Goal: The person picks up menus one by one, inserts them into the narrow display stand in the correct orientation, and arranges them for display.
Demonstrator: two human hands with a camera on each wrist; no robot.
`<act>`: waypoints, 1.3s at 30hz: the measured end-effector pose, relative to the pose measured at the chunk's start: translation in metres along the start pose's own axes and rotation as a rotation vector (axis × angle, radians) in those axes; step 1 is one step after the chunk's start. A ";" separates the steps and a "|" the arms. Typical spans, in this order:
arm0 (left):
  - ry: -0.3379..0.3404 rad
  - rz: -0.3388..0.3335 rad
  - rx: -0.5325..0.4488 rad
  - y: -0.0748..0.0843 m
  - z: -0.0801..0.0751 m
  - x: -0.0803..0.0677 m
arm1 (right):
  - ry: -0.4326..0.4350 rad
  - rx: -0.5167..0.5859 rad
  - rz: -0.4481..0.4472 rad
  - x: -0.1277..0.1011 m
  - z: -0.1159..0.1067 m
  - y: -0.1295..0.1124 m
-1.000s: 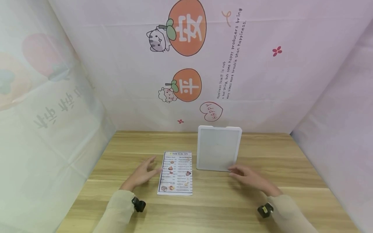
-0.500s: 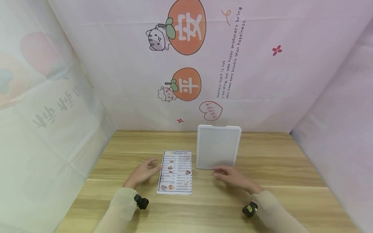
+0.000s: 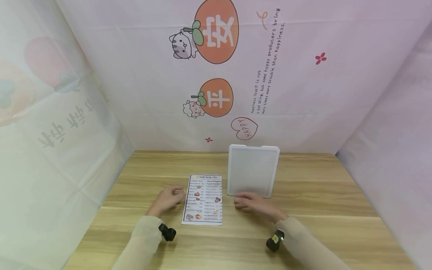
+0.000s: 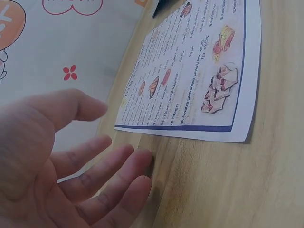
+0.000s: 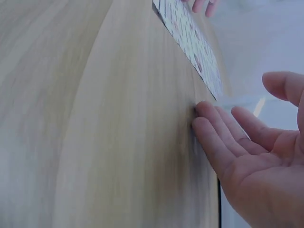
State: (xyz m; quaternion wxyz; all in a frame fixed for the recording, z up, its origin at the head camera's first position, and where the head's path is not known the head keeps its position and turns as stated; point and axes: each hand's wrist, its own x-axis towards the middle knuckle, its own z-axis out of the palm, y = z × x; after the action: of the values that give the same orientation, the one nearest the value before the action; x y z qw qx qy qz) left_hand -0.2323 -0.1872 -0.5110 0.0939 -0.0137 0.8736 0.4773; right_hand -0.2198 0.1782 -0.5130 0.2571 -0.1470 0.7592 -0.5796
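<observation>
Menu sheet (image 3: 203, 199), printed with food pictures, is seen lying flat on the wooden table (image 3: 303, 232), just left of an upright white board (image 3: 252, 170). It is flanked by 2 hands. The left hand (image 3: 167, 199) is held relaxed at the sheet's left edge, fingertips on the wood. The right hand (image 3: 251, 203) is laid flat, fingers extended, at the sheet's right edge, grasping nothing.

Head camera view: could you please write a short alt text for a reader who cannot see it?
Two open hands rest on a wooden table, the left hand left of a printed menu sheet and the right hand right of it, in front of a white board. Cartoon-printed cloth hangs behind.
</observation>
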 end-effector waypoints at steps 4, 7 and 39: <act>0.003 -0.025 -0.033 -0.001 0.002 0.002 | -0.003 0.069 0.000 0.009 0.008 -0.003; 0.000 -0.040 -0.068 -0.003 0.003 0.003 | -0.005 0.126 0.009 0.015 0.012 -0.003; 0.001 -0.146 -0.119 0.008 0.016 0.004 | -0.015 0.347 0.025 0.029 0.041 -0.012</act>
State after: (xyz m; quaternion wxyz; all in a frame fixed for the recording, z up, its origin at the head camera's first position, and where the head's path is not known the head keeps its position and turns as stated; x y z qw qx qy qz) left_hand -0.2344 -0.1693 -0.5129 0.1271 -0.0832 0.8406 0.5200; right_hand -0.2219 0.1265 -0.5159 0.2914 -0.0955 0.6476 -0.6975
